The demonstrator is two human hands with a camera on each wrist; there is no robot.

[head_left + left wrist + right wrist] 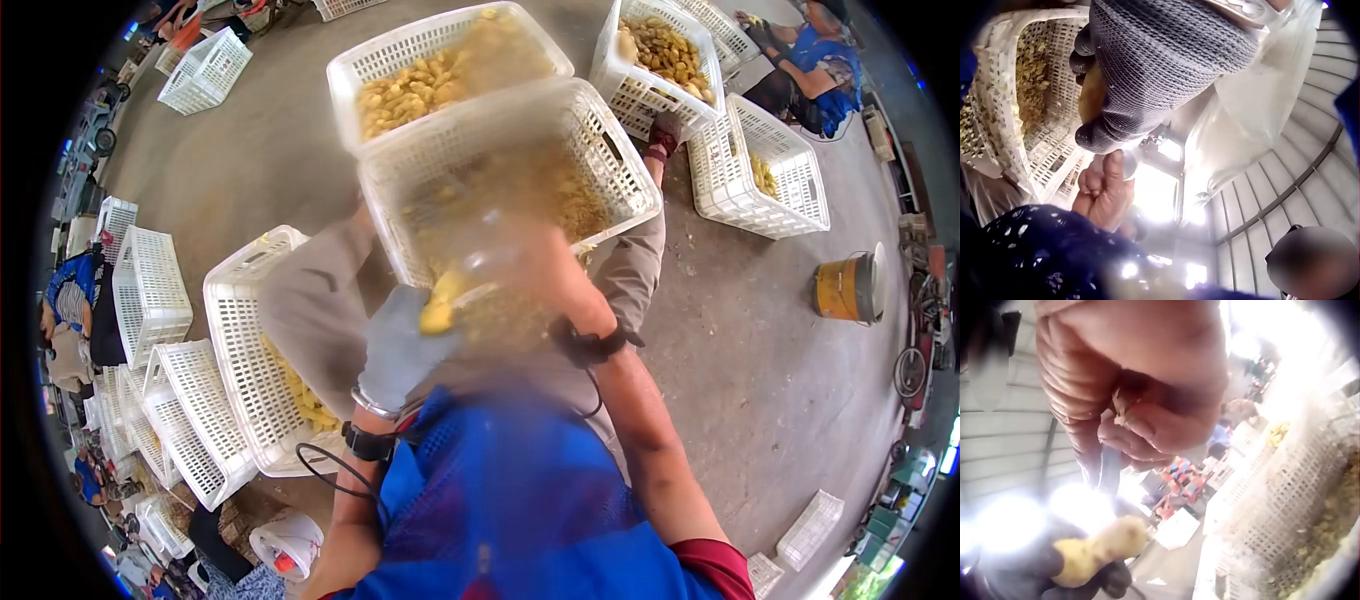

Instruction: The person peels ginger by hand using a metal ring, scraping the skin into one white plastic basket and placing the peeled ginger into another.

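My left hand [400, 345], in a grey knit glove, grips a yellow knobby root piece [440, 305] over my lap. Its lumpy end sticks out past the dark fingertips in the right wrist view. Close beside it is my bare right hand [555, 275], blurred in the head view. Its curled fingers pinch a thin grey blade-like tool [1109, 469] that points down toward the root piece; its handle is hidden in the palm. Just beyond both hands, a white plastic crate [625, 155] between my legs holds yellow-brown scraps.
Behind that crate stands another white crate [400, 58] of yellow root pieces. A third crate [235, 350] is by my left leg, near stacked crates [190, 420]. More pieces fill a crate [625, 95] at the upper right. A yellow bucket [840, 290] and a seated person [825, 75] are at right.
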